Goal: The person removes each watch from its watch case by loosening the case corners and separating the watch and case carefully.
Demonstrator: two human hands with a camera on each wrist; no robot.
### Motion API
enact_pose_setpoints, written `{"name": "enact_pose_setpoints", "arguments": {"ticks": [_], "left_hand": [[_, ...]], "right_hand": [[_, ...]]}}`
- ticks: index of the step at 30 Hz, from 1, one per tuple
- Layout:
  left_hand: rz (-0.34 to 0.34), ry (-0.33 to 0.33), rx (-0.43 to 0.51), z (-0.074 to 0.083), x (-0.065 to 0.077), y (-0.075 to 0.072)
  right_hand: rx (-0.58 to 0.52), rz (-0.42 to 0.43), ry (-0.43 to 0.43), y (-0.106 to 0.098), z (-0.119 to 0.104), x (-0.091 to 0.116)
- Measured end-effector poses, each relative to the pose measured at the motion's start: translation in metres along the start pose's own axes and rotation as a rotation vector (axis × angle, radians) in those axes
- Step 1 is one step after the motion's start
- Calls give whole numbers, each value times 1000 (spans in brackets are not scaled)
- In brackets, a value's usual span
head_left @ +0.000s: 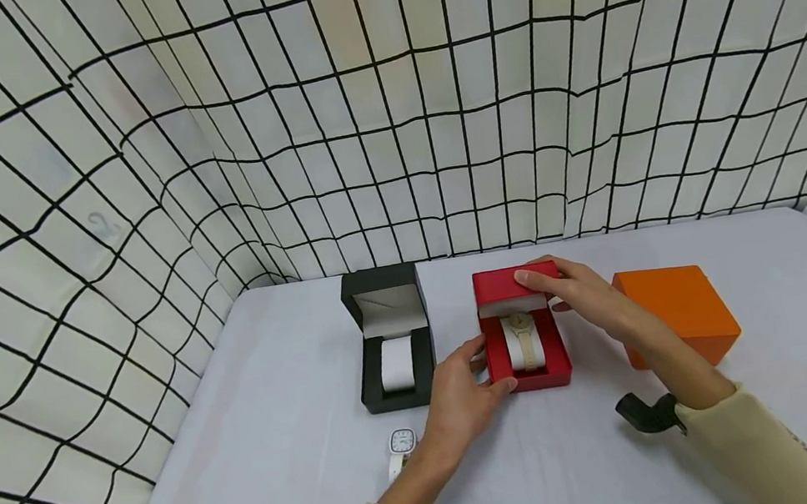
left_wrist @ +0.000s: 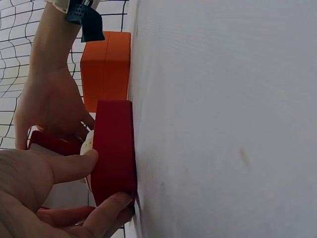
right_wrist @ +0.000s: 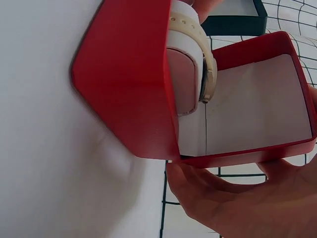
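A red watch box [head_left: 556,355] stands on the table with its lid raised. Inside it, a watch [head_left: 525,345] with a cream strap is wrapped round a white cushion. My left hand [head_left: 461,400] grips the box's base at the left side, its thumb at the front corner. The raised lid [right_wrist: 262,99] is held by my right hand [head_left: 584,290], with the thumb on top and the other fingers partly hidden behind. In the left wrist view, the base's front wall [left_wrist: 114,148] lies between my left thumb and fingers.
Left of the red box, a black watch box [head_left: 373,386] stands open around a white cushion [head_left: 397,362]. A white watch [head_left: 402,442] lies nearer, partly covered by my left forearm. An orange box [head_left: 674,301] sits at the right. Black netting [head_left: 424,115] hangs before white walls behind the table.
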State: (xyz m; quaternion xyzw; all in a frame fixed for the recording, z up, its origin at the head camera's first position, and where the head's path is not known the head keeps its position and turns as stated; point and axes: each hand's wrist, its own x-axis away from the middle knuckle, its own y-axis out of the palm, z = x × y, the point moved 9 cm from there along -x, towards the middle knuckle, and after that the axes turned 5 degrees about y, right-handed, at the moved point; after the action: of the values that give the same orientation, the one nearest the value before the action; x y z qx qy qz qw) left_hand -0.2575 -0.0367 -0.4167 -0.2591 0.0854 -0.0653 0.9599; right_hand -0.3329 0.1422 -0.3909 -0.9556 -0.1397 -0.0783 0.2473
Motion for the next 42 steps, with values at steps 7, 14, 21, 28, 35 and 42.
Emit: {"name": "enact_pose_setpoints", "arguments": {"ticks": [7,14,21,28,35,42], "left_hand": [[4,-7,-11,-1,1,2],[11,-6,1,0,1,1],[9,-13,4,-2,0,1],[-3,-19,5,-3,1,2],[-7,-11,5,-3,1,1],[-12,-14,21,-4,0,2]], "right_hand": [[-42,68,-36,-3,1,0],[-42,138,-131,-11,-7,2],[-42,177,-204,-20,-10,6],[-24,207,-220,-18,-12,8],[18,257,-198,-18,-15,14],[42,313,-203,-19,-18,25]]}}
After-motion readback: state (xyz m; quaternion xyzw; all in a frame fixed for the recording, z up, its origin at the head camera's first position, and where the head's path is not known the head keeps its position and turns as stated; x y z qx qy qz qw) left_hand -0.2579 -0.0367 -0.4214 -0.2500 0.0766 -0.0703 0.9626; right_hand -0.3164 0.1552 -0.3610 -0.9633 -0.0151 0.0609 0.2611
